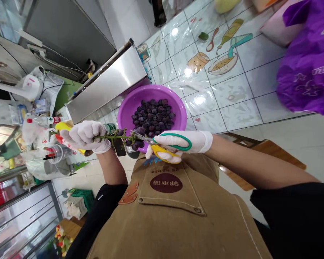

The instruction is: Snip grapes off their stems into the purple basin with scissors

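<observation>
The purple basin (pixel 123 111) holds loose grapes (pixel 155 115). Left of it, the left hand (pixel 86 135) clutches a grape stem (pixel 113 137); over its near rim, the right hand (pixel 175 141) grips scissors (pixel 167 135). Cutting close to each grape should work best. Below it, an apron patch (pixel 166 182) bears Chinese characters, seemingly too blurred to read.

1. Here's the left hand (pixel 86 136), its gloved fingers wrapped around the green stem (pixel 112 137) and hiding part of it!
2. Over to the scissors (pixel 156 149): blade tips lost among stem and grapes (pixel 153 115), contact impossible to call.
3. The right hand (pixel 182 140) blocks some of the purple basin (pixel 184 115)'s rim.
4. Purple bag (pixel 305 79), sliced off by the right edge (lettering included).
5. Up top, a yellowish thing (pixel 225 5), cropped, unidentifiable.
6. And the apron (pixel 172 226) runs out below, its smallest print unreadable.
</observation>
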Available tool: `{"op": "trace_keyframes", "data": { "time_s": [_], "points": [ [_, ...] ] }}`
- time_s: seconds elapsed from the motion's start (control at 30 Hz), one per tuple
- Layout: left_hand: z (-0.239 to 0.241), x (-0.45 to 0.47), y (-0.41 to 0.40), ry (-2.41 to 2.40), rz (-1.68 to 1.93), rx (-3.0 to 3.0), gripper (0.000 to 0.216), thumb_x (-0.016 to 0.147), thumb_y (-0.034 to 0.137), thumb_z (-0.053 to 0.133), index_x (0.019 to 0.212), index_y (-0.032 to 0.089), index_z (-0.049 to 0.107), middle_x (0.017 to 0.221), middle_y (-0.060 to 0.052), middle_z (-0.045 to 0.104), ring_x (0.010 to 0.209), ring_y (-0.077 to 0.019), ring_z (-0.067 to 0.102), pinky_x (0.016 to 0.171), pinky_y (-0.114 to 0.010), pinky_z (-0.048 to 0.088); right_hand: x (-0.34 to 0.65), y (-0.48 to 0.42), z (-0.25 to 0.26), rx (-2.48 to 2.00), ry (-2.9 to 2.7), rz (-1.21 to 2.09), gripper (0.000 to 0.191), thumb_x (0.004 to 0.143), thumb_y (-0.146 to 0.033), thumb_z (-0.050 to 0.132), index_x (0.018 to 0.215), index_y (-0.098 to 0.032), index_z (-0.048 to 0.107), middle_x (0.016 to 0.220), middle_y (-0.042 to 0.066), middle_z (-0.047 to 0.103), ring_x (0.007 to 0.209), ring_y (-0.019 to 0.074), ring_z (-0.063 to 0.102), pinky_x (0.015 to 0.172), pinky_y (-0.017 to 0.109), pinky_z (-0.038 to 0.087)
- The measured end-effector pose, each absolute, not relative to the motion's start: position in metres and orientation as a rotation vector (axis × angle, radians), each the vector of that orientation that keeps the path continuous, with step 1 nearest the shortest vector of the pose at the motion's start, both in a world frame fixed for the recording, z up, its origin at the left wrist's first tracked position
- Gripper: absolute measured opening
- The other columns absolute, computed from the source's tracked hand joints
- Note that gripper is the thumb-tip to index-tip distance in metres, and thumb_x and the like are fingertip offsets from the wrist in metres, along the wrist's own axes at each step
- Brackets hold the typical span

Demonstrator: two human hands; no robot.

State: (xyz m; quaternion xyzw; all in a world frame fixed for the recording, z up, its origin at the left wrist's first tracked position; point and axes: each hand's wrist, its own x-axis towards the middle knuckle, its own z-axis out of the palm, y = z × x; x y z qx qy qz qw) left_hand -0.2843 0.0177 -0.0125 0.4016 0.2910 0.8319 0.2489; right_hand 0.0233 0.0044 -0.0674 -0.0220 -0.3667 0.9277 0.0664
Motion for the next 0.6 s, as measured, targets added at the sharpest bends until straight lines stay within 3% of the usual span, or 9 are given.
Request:
{"op": "trace_keyframes", "data": {
  "time_s": [0.2,0.33,0.47,0.6],
  "points": [
    [-0.016,-0.274,0.015,0.975,2.194,0.997,0.085,0.113,0.063,0.044,0.055,0.019,0.001,0.046,0.008,-0.020,0.040,-0.0079,-0.014,0.034,-0.026,0.010,0.017,-0.005,-0.075,-0.296,-1.106,2.603,0.061,0.109,-0.069,0.055,0.096,-0.011,0.070,0.048,-0.008,0.046,0.041,0.0075,0.036,0.046,0.024,0.032],
    [-0.019,-0.268,0.018,1.051,2.224,0.915,0.080,0.114,0.063,0.041,0.061,0.019,0.000,0.051,0.007,-0.016,0.044,-0.0102,-0.008,0.037,-0.023,0.017,0.028,-0.011,-0.063,-0.337,-1.137,2.518,0.065,0.107,-0.073,0.054,0.104,-0.010,0.072,0.057,-0.005,0.052,0.048,0.0087,0.042,0.050,0.025,0.036],
    [-0.019,-0.269,0.026,0.844,2.309,0.847,0.070,0.119,0.049,0.038,0.069,0.019,-0.001,0.048,0.008,-0.003,0.041,-0.0067,-0.001,0.037,-0.019,0.018,0.045,-0.010,-0.052,-0.239,-0.880,2.652,0.068,0.106,-0.077,0.051,0.117,-0.011,0.067,0.083,0.000,0.056,0.058,0.0094,0.049,0.046,0.025,0.026],
    [-0.018,-0.266,0.036,0.893,2.332,0.757,0.057,0.122,0.033,0.024,0.075,0.017,-0.004,0.042,0.006,0.006,0.033,-0.0022,0.008,0.038,-0.021,0.012,0.052,0.007,-0.051,-0.103,-0.858,2.708,0.064,0.111,-0.071,0.044,0.117,-0.011,0.066,0.081,0.001,0.054,0.055,0.0099,0.048,0.044,0.026,0.020]
  ]
}}
